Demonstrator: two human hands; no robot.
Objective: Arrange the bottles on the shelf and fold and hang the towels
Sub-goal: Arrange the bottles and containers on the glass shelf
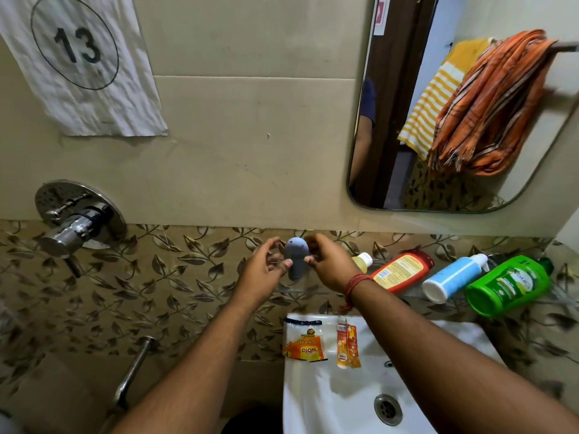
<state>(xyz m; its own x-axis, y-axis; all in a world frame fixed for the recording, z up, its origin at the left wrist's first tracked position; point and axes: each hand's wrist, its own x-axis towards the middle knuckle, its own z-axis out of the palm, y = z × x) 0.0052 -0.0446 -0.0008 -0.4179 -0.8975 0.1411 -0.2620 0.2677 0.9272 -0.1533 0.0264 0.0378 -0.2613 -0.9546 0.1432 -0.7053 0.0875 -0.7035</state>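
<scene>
Both hands are up at the grey bottle (296,258), which stands upright at the left end of the glass shelf (300,289). The left hand (266,264) and right hand (326,261) sit either side of it, fingers loosely curled and close; whether they grip it or merely hover, I cannot tell.

Only that one bottle is standing. To its right, a small yellow bottle (363,261), a red bottle (401,269), a blue bottle (454,277) and a green bottle (509,285) all lie tipped over. So the arranging looks barely begun.

The orange towel (488,111) hangs bunched on the rail (564,47), with a yellow striped towel (435,98) in the mirror (391,120); folding seems left.

The shelf is narrow, its front edge over the sink (313,402). The wall sits right behind, and free standing room opens only beside the grey bottle.
</scene>
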